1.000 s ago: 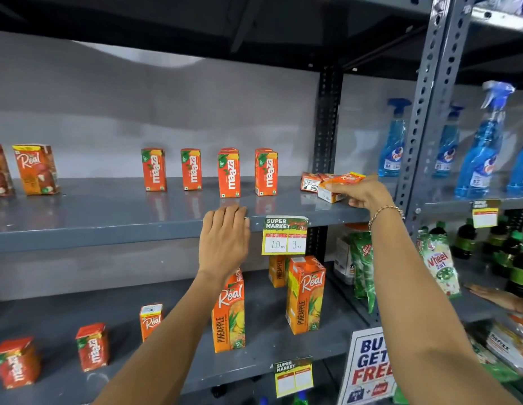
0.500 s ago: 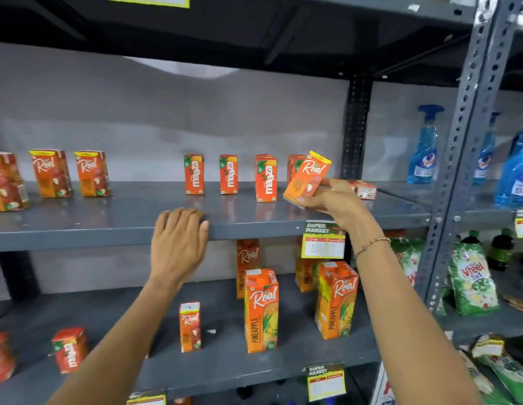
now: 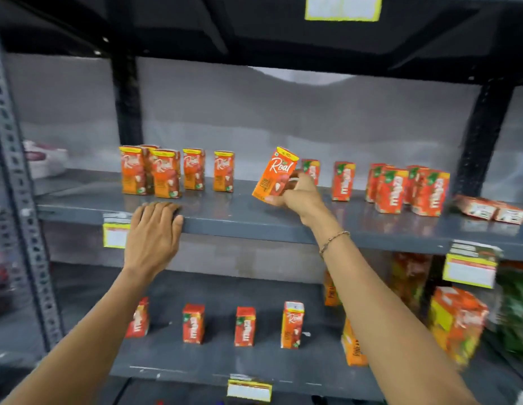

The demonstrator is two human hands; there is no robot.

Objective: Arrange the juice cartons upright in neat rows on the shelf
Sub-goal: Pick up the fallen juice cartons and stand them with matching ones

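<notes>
My right hand (image 3: 300,197) grips a small orange Real juice carton (image 3: 274,174), tilted to the right just above the grey middle shelf (image 3: 254,220). To its left, several Real cartons (image 3: 166,172) stand upright in a loose row. To its right, several red Maaza cartons (image 3: 400,185) stand upright. Two cartons (image 3: 491,210) lie flat at the shelf's far right. My left hand (image 3: 153,232) rests palm down on the shelf's front edge, holding nothing.
The lower shelf (image 3: 219,363) carries small Maaza and Real cartons (image 3: 245,325) and tall pineapple cartons (image 3: 456,320) at the right. Price tags (image 3: 470,267) hang from the shelf edges. A perforated steel upright (image 3: 17,200) stands at the left, a dark post (image 3: 479,141) at the right.
The view has swung left along the shelf. My right hand has carried the Real carton leftward towards the row of Real cartons. My left hand has slid left along the shelf edge.
</notes>
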